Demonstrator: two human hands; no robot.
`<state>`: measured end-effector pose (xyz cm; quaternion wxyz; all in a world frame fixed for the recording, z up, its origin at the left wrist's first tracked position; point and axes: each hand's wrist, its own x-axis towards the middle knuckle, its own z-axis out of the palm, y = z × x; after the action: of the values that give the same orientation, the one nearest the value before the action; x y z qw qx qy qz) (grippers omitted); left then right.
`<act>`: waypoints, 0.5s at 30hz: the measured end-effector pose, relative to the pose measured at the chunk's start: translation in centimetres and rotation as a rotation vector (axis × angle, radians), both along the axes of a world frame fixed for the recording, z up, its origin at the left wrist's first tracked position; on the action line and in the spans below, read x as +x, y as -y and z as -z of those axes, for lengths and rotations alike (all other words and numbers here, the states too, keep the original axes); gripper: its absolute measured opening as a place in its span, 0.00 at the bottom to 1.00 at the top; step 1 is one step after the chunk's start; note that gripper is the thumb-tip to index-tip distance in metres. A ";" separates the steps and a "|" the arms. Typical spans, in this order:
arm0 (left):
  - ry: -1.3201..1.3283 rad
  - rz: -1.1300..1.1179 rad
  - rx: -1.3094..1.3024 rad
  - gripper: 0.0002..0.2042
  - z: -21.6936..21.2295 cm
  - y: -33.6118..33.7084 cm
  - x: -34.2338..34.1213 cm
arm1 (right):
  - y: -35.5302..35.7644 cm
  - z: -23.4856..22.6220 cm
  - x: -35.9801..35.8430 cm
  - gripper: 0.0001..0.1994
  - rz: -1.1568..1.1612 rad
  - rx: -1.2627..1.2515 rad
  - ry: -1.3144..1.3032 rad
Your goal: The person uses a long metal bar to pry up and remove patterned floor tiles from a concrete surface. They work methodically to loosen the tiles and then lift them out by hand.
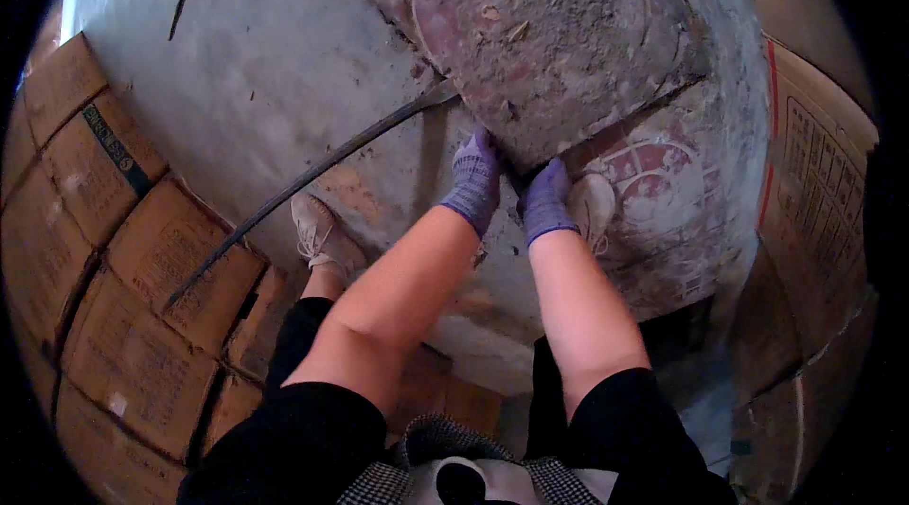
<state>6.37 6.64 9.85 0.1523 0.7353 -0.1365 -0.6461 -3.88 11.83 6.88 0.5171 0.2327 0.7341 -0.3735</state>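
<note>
My left hand and my right hand, both in purple knit gloves, sit side by side at the near corner of a large dusty grey sheet with a faded red round pattern. The fingers of both hands curl under that corner's edge and grip it. The sheet lies over a floor covering with a similar red pattern. A long thin dark bar runs from the lower left, and its far tip meets the sheet's left edge, just left of my left hand.
Stacked brown cardboard boxes line the left side, and more boxes stand on the right. My beige shoes rest on the dusty concrete floor near the sheet's corner.
</note>
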 end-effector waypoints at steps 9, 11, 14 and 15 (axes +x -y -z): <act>0.780 1.249 -0.436 0.29 -14.1 6.7 20.4 | 1.7 -7.1 -0.7 0.17 -0.608 0.013 0.013; 0.886 1.520 -0.045 0.34 -16.0 5.2 28.8 | 2.4 -7.7 3.5 0.17 -0.915 -0.265 -0.155; 0.615 1.352 0.433 0.27 -16.5 5.3 34.6 | 7.9 -10.0 8.8 0.24 -1.432 -0.597 -0.397; 0.487 1.301 0.588 0.26 -16.7 6.5 34.3 | 9.7 -9.5 9.7 0.27 -1.613 -0.653 -0.587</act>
<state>40.67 0.18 26.53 -0.4970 0.6388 -0.3949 -0.4348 5.83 2.13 16.36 0.4538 -0.6119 0.6341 -0.1326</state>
